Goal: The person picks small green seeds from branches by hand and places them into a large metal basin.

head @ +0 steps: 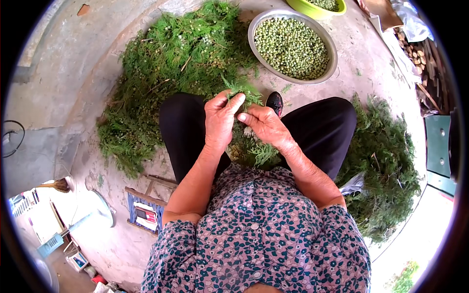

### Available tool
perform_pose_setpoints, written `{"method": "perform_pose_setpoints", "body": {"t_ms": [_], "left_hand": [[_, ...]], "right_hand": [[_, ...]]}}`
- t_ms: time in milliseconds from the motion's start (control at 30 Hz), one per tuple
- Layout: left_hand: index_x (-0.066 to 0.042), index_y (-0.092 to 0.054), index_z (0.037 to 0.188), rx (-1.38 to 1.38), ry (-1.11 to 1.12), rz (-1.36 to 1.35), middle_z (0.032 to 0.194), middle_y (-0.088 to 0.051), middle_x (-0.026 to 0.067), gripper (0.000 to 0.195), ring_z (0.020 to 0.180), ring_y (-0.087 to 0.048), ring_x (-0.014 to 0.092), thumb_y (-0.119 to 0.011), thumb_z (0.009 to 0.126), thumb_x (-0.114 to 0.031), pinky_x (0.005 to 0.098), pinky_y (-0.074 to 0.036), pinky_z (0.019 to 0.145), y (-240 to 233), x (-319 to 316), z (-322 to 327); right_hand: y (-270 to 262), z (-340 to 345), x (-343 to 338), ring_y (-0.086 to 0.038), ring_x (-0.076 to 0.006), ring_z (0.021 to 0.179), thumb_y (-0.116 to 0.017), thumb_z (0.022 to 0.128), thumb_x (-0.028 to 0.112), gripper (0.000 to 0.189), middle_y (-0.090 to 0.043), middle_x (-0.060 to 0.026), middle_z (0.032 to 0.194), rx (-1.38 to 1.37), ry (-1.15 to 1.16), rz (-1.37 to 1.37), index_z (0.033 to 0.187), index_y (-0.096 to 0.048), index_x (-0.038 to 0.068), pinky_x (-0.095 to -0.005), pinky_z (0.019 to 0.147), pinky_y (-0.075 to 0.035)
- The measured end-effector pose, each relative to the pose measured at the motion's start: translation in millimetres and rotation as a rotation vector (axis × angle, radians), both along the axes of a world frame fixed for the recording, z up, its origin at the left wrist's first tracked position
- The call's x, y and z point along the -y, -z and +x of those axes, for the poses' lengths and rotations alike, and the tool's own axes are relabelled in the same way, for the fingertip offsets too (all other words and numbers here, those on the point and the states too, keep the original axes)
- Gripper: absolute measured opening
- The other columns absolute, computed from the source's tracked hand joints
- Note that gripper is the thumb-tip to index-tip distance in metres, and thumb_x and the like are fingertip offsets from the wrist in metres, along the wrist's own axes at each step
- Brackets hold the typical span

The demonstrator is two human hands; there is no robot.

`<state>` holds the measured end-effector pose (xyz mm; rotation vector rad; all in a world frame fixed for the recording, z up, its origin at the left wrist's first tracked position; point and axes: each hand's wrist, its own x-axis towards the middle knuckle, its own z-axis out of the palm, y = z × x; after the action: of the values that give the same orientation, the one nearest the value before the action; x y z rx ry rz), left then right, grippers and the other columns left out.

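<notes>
Between my knees, my left hand (221,119) grips a small green conifer sprig (246,92), its thumb and fingers pinched together. My right hand (265,122) meets it from the other side, with thumb and forefinger pinched at the sprig's lower part. Whether a single cone sits in those fingertips is hidden. Beyond the hands stands a metal basin (334,60) holding a mass of small green cones (291,47). A large heap of leafy conifer branches (183,55) spreads ahead and to my left. More cut sprigs (265,154) lie below my hands, near my lap.
A second pile of conifer branches (381,168) lies to my right, with clear plastic (353,185) on it. A yellow-green basin (315,11) of cones stands farther ahead. At left are a small folding stool (132,212) bearing a phone-like device (146,215) and a broom head (60,185).
</notes>
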<state>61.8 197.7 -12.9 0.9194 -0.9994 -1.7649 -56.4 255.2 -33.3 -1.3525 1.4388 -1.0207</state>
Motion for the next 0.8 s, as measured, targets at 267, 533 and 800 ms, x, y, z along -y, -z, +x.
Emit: {"method": "perform_pose_setpoints", "body": {"t_ms": [267, 533, 800], "left_hand": [[-0.002, -0.062, 0.080, -0.086, 0.017, 0.064, 0.069, -0.059, 0.0000, 0.004, 0.057, -0.048, 0.006, -0.061, 0.076, -0.004, 0.0202, -0.038, 0.055, 25.5, 4.8, 7.0], [-0.004, -0.061, 0.075, -0.092, 0.098, 0.247, 0.060, -0.051, -0.0028, 0.002, 0.051, -0.041, 0.006, -0.060, 0.074, -0.002, 0.0239, -0.040, 0.055, 21.9, 6.3, 8.0], [-0.007, -0.048, 0.066, -0.247, -0.022, 0.375, 0.054, -0.039, -0.0024, 0.016, 0.054, -0.039, 0.011, -0.057, 0.079, -0.005, 0.0309, -0.044, 0.067, 24.7, 17.7, 12.4]], "right_hand": [[-17.8, -7.6, 8.4, -0.055, -0.0119, 0.078, -0.057, 0.080, 0.007, 0.021, -0.061, -0.0083, 0.082, 0.293, 0.272, 0.017, 0.100, -0.057, -0.002, -0.0235, 0.073, -0.043], [-3.9, -14.0, 17.5, -0.049, -0.0039, 0.060, -0.062, 0.078, 0.009, 0.014, -0.061, 0.0015, 0.071, 0.665, 0.318, 0.190, 0.089, -0.064, 0.000, -0.0196, 0.054, -0.041], [4.6, -64.7, 31.6, -0.055, -0.0252, 0.092, -0.049, 0.088, 0.015, 0.030, -0.053, -0.0181, 0.100, 1.186, 0.672, 0.051, 0.106, -0.044, -0.008, -0.0354, 0.083, -0.046]]}}
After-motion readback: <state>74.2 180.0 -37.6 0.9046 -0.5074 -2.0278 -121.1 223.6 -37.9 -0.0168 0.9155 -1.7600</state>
